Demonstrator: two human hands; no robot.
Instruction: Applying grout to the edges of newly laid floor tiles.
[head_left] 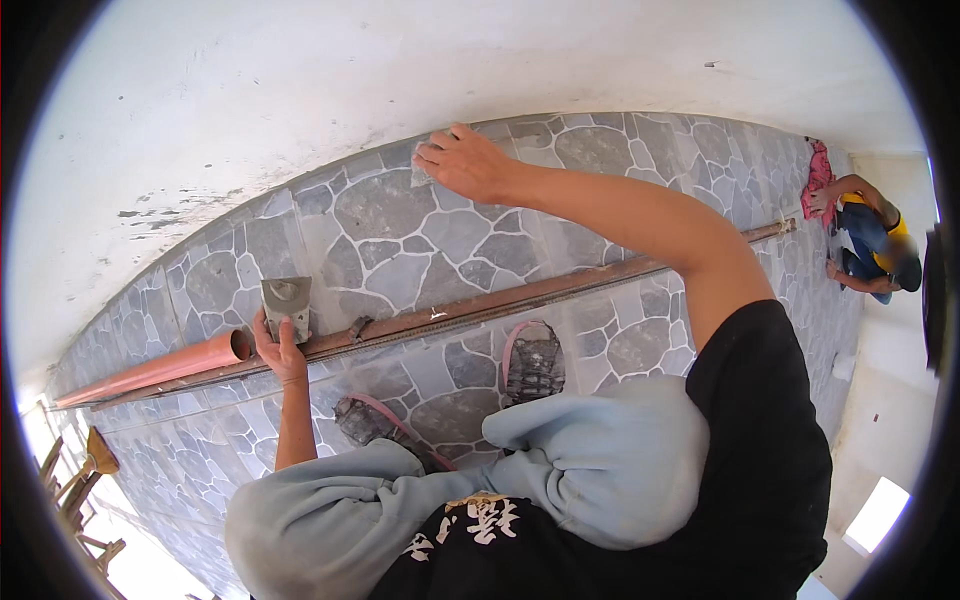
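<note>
My left hand (282, 350) is closed round a small grey, flat-sided tool (287, 306) with what looks like grey paste on it, held above the floor near the end of an orange pipe. Its exact kind does not show. Far ahead, where the floor meets the white wall, my right hand (465, 165) reaches out with bent fingers. A pale greyish piece (421, 172) shows under those fingers, too little of it to name. Beneath both hands lies a stone-patterned grey floor (388, 210) with light joints.
The orange pipe (160, 368) and a long rusty brown bar (500, 300) lie across the floor before my feet. A co-worker (872, 235) crouches at the far right by a red cloth (818, 178). A broom (100, 453) and wooden pieces (75, 505) stand at the left.
</note>
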